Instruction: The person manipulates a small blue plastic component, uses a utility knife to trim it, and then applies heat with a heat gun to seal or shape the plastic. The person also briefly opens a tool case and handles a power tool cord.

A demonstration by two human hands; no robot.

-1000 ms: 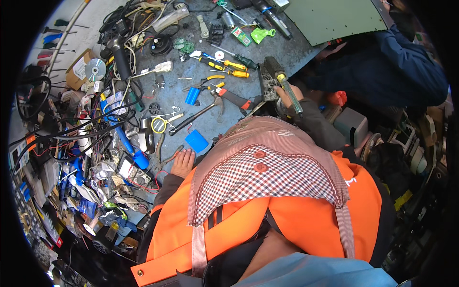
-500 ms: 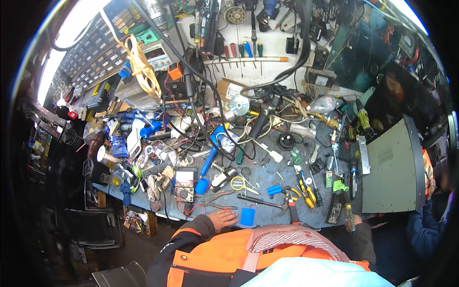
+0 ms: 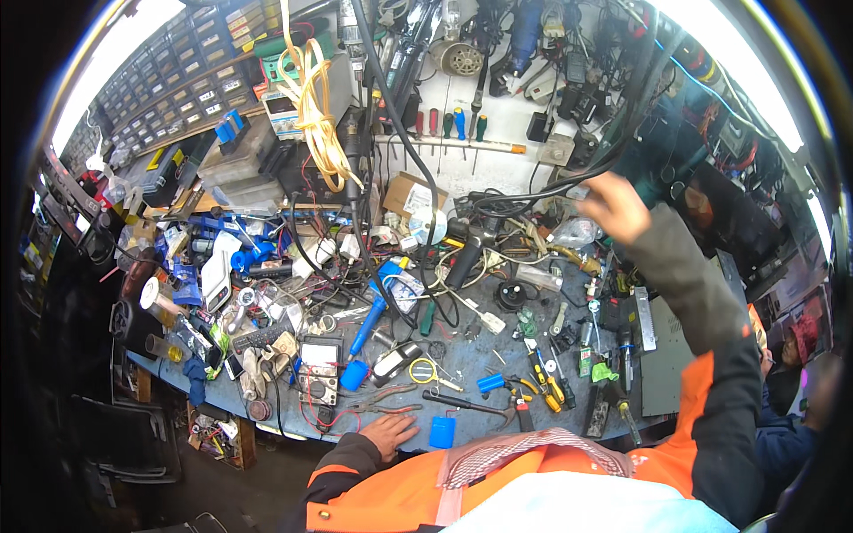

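Observation:
My left hand (image 3: 389,433) lies flat on the front edge of the workbench, fingers spread. Close by are worn pliers (image 3: 384,401), a blue block (image 3: 442,432) with a red wire, and a hammer (image 3: 466,404). My right hand (image 3: 615,210) is raised over the back right of the bench, beside a thick black cable (image 3: 569,182). Its fingers are blurred, and whether they touch the cable is unclear. A clear-handled screwdriver (image 3: 628,421) sits at the bench's front right edge, away from both hands.
An analogue multimeter (image 3: 319,366) stands left of the pliers. Screwdrivers (image 3: 551,377) lie right of the hammer. Coiled yellow cord (image 3: 311,107) and black cables hang over the bench. A grey metal panel (image 3: 666,360) stands at the right; another person (image 3: 791,426) is beyond it.
My right hand has risen from the bench's front right edge, beside the screwdriver, to the hanging cable. My left hand stays on the bench edge. The whole view has shifted.

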